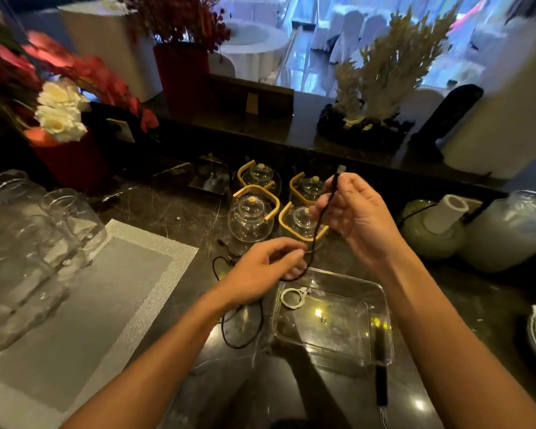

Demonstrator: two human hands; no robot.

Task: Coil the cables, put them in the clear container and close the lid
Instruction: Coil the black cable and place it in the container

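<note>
A black cable (321,216) runs from my right hand (358,216) down to my left hand (265,269). My right hand pinches it near its plug end, held up above the counter. My left hand grips it lower down, and the rest trails in loose loops (243,328) on the dark counter below my left wrist. The clear container (381,320) lies open in front of me, under my right forearm. A small coiled white cable (292,298) rests in its far left corner. I cannot tell where the lid is.
Several glass teapots with wooden handles (250,216) stand just beyond my hands. Glass jars (72,218) line the left side beside a grey placemat (84,308). A paper roll (444,213) and a large jar (512,230) stand at right. A black-handled tool (381,388) lies near the container.
</note>
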